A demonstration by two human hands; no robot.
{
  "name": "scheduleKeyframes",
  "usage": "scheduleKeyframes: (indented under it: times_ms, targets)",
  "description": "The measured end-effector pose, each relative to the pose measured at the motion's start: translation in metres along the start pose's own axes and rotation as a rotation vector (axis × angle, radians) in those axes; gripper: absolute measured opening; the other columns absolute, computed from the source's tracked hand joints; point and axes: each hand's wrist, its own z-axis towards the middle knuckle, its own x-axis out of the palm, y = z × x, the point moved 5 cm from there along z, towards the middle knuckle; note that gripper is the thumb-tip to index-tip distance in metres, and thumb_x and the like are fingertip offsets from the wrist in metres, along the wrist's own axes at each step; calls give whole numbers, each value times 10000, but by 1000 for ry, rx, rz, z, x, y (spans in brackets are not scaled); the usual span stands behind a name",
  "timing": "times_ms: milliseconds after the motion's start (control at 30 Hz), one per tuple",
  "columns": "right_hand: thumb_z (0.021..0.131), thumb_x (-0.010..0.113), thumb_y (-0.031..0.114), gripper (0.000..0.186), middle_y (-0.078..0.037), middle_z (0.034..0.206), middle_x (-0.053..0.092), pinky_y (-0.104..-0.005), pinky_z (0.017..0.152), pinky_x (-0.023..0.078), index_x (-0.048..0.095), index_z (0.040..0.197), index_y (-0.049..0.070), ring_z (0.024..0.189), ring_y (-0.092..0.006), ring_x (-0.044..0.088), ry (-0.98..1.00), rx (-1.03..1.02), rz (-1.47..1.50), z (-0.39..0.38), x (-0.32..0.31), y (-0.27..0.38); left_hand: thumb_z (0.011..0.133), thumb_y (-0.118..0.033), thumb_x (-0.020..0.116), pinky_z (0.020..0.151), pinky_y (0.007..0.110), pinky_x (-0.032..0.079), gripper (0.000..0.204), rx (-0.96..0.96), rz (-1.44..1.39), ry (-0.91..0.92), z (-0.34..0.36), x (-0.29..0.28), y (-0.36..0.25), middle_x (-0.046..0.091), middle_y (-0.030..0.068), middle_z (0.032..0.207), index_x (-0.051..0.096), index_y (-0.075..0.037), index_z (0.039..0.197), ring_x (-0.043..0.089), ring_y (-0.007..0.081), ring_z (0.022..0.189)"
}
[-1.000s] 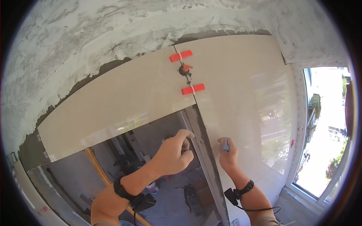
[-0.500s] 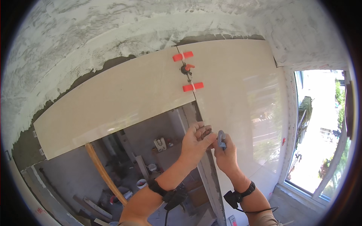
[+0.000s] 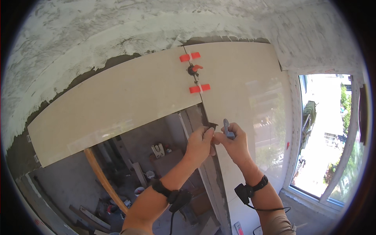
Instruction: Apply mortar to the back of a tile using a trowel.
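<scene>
My left hand (image 3: 197, 144) grips a small dark piece (image 3: 211, 126) in front of the doorway's right edge. My right hand (image 3: 235, 144) is closed on a grey-blue hooked plastic piece (image 3: 226, 126), with its fingertips beside my left hand. Both hands are below the joint between two glossy beige tiles, the upper one (image 3: 113, 96) spanning the opening and the right one (image 3: 254, 98). On that joint sit two red levelling wedges (image 3: 188, 56) in white clips, the lower one (image 3: 199, 88) under a black fastener with a red handle (image 3: 193, 69).
The doorway (image 3: 141, 168) opens onto a room with tools, buckets (image 3: 139, 190) and boards. A wooden pole (image 3: 100, 172) leans under the upper tile's edge. A bright window (image 3: 323, 133) is at the right. Rough plastered surfaces (image 3: 117, 27) surround the tiles.
Both hands have come together near the doorway's right edge and risen slightly. My left hand has moved right and up; the grey-blue piece in my right hand is raised.
</scene>
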Motion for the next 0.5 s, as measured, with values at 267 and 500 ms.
scheduleKeyframes:
  times_ms: [267, 500]
  targets:
    - [886, 704, 190, 386, -49, 906, 646, -281, 761, 481, 619, 1215, 8, 827, -100, 558, 208, -199, 81, 35, 2, 18, 1004, -197, 492, 541, 259, 465, 293, 613, 787, 55, 1, -11, -53, 672, 120, 802, 590, 68, 1079, 582, 137, 575]
    - [888, 703, 184, 394, -71, 921, 658, -294, 768, 485, 601, 1219, -3, 859, -132, 590, 184, -9, 285, 49, 9, 12, 1017, -231, 491, 465, 262, 429, 283, 50, 309, 51, 6, -6, -34, 682, 110, 828, 564, 28, 1106, 586, 126, 561]
